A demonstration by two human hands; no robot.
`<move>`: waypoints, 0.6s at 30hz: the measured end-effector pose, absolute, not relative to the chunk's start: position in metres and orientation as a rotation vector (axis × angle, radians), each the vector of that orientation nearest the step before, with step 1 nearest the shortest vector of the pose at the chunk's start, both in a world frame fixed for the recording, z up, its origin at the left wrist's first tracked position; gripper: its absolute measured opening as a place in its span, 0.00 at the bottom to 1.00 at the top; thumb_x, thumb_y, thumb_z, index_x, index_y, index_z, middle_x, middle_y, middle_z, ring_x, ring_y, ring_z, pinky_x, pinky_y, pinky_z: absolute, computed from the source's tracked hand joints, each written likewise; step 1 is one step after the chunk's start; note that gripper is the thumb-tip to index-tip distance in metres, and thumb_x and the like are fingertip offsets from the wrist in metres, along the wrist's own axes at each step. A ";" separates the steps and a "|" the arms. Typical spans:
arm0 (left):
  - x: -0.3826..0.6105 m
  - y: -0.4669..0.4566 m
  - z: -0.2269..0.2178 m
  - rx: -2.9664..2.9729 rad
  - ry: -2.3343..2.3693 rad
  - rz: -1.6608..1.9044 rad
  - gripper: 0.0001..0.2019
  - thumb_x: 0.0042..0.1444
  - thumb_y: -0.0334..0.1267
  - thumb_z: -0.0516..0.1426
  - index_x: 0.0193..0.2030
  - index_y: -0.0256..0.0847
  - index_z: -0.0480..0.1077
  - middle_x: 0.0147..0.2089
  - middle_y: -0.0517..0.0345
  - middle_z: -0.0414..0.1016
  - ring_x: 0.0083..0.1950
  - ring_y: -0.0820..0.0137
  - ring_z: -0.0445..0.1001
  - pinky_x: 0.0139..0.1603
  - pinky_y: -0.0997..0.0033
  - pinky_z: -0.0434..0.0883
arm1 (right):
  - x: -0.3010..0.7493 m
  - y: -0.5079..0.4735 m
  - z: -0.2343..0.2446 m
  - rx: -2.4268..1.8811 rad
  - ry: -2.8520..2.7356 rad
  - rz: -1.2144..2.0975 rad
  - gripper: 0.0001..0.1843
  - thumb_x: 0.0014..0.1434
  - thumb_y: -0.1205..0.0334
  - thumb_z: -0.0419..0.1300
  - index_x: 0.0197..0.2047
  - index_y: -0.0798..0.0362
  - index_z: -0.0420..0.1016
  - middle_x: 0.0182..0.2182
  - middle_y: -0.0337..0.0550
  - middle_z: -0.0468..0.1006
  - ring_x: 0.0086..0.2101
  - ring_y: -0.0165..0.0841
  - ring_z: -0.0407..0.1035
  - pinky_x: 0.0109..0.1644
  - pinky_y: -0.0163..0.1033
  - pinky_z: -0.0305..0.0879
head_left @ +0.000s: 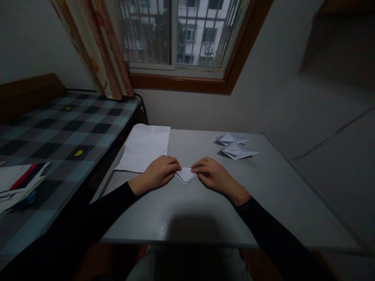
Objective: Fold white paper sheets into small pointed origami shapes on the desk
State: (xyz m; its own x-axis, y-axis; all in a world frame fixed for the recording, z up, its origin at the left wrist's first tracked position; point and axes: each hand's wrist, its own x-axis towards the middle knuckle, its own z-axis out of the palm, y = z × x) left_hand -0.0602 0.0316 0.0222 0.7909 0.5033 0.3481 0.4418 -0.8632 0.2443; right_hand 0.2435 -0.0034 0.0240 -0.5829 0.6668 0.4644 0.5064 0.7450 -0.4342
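A small folded white paper piece (185,175) lies flat on the grey table (181,218), its point toward me. My left hand (159,171) rests with curled fingers pressing on the paper's left edge. My right hand (212,173) has its fingers bent and its fingertips pinching the paper's right edge. Both forearms are in black sleeves.
A stack of plain white sheets (143,146) lies at the table's far left. Two folded paper shapes (236,146) sit at the far right. A bed with a checked cover (58,132) stands to the left, papers (20,183) on it. A window and wall lie beyond.
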 end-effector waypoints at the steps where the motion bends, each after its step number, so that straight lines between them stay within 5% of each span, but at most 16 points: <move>1: -0.060 0.031 0.022 2.822 0.693 0.611 0.15 0.68 0.28 0.58 0.57 0.43 0.79 0.57 0.49 0.83 0.56 0.56 0.81 0.59 0.52 0.75 | 0.244 -0.004 0.025 -0.883 -2.342 0.330 0.21 0.66 0.75 0.62 0.53 0.44 0.89 0.50 0.44 0.90 0.50 0.44 0.79 0.57 0.56 0.79; 5: -0.061 0.029 0.024 2.789 0.524 0.609 0.21 0.66 0.29 0.59 0.64 0.43 0.78 0.64 0.48 0.83 0.63 0.56 0.82 0.68 0.50 0.75 | 0.243 -0.008 0.029 -0.916 -2.385 0.299 0.22 0.65 0.74 0.62 0.55 0.45 0.89 0.53 0.45 0.90 0.52 0.45 0.81 0.59 0.57 0.79; 10: -0.062 0.026 0.021 2.834 0.550 0.461 0.29 0.75 0.48 0.59 0.77 0.40 0.68 0.78 0.42 0.71 0.76 0.50 0.74 0.79 0.45 0.67 | 0.230 -0.016 0.028 -1.054 -2.420 0.238 0.22 0.74 0.62 0.62 0.68 0.49 0.82 0.62 0.51 0.86 0.60 0.48 0.81 0.68 0.61 0.76; 14: -0.060 0.022 0.013 2.853 0.591 0.355 0.41 0.78 0.61 0.53 0.87 0.37 0.50 0.86 0.38 0.55 0.86 0.51 0.58 0.86 0.45 0.55 | 0.218 -0.026 0.015 -1.185 -2.479 0.233 0.39 0.78 0.46 0.60 0.82 0.55 0.62 0.78 0.61 0.67 0.76 0.53 0.64 0.80 0.67 0.61; 18: -0.057 0.018 0.014 2.855 0.644 0.276 0.45 0.79 0.65 0.48 0.88 0.36 0.42 0.87 0.38 0.48 0.88 0.54 0.50 0.88 0.49 0.48 | 0.214 -0.032 0.003 -1.251 -2.514 0.256 0.51 0.77 0.33 0.56 0.86 0.60 0.49 0.82 0.66 0.52 0.81 0.54 0.49 0.84 0.66 0.52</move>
